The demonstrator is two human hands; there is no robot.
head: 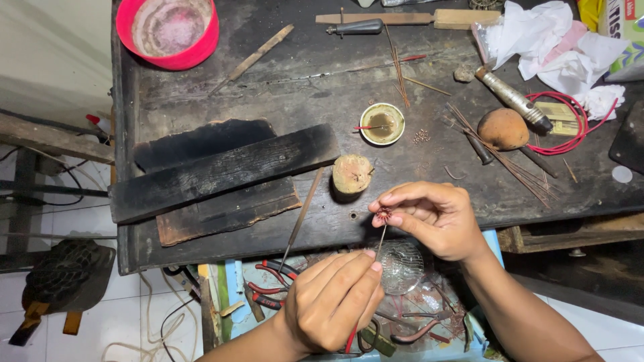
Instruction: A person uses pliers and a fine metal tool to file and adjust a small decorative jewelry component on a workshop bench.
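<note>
My right hand [433,218] pinches a small reddish wire piece [382,215] between thumb and fingertips, just over the front edge of the dark workbench [295,74]. My left hand [335,298] holds a thin metal tool [380,243] whose tip reaches up to that piece. Both hands hover above an open drawer [235,281] with red-handled pliers [268,285] in it.
Charred wooden blocks [221,171] lie at the left. A small dish [382,123], a cut round lump [352,173], copper wires [510,157], a torch with red hose [513,100], white tissue [557,40] and a pink bowl [168,30] stand on the bench.
</note>
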